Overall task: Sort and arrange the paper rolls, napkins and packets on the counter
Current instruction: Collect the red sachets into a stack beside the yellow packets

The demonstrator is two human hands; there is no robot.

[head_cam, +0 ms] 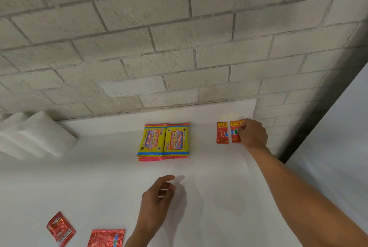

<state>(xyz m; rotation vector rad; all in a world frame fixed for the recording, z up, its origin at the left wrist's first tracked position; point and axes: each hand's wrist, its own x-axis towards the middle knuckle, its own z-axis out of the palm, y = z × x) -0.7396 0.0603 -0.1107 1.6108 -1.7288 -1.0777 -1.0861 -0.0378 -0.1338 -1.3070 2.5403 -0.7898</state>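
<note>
A grey block wall (pixel 159 37) rises behind your white desk (pixel 209 177). White paper stacks (pixel 33 135) sit at the far left against the wall. Two yellow wipe packets (pixel 164 141) lie side by side, touching, at the desk's middle, atop more of the same. Your right hand (pixel 253 134) reaches far right, fingers curled on a red sachet (pixel 235 132) lying just beside another red sachet (pixel 222 132). Your left hand (pixel 157 197) hovers nearer you, loosely curled, grasping nothing. Two red packets (pixel 60 227) lie at the near left edge, well apart from both hands
</note>
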